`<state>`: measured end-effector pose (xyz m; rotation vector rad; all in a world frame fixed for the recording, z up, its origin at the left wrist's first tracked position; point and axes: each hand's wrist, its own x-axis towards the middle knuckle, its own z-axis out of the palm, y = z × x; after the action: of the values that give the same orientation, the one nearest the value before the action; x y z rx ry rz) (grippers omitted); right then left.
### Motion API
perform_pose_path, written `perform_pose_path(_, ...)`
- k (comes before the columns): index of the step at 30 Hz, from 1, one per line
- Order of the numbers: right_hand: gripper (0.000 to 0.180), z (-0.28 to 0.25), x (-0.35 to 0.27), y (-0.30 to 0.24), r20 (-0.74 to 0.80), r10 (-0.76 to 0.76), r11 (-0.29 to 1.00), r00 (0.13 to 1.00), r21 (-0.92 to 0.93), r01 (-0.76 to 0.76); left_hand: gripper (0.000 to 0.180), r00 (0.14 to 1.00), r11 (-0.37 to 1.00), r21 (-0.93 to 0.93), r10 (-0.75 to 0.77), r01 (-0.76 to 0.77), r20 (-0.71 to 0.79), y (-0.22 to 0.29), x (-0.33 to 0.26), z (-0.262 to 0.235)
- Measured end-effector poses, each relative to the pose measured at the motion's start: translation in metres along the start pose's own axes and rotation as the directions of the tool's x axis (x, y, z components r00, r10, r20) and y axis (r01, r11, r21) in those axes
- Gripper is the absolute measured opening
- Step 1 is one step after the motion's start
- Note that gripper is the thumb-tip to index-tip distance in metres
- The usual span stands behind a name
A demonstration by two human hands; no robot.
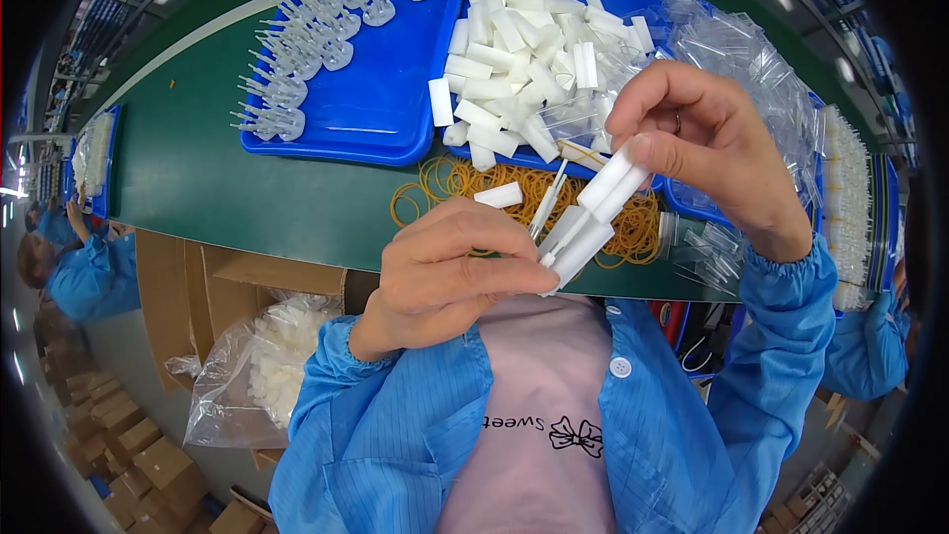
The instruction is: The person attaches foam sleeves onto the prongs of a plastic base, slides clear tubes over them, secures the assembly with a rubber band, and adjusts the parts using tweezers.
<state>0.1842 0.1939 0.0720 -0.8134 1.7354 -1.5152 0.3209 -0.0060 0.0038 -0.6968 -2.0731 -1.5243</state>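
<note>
My left hand (450, 272) is closed, its thumb and finger pinching the lower end of a small assembly of white pieces. Thin pale rods (549, 203) stick up out of that hand. At the upper end, my right hand (707, 138) pinches a white rectangular block (611, 183) between thumb and fingers. Lower white pieces (578, 242) adjoin this block, between both hands. How the parts join I cannot tell. Just beyond and beneath the hands lie many yellow-brown rubber bands (445, 183), with one loose white block (499, 195) on them.
Several white blocks (519, 40) are heaped in a blue tray. Clear plastic pieces (736, 59) fill another at right. The left blue tray (381, 104) bears rows of clear parts with upright pins (316, 35). Below left stands a cardboard box (237, 272) with a plastic bag (272, 376). Co-workers sit either side.
</note>
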Motion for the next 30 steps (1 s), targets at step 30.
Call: perform_pose_path(30,0.036,0.004,0.072,0.054,-0.006,-0.362,0.402,0.932,-0.903,0.15,0.026,0.721,0.654,-0.661,-0.649,0.367,-0.242,-0.036,-0.028,0.01)
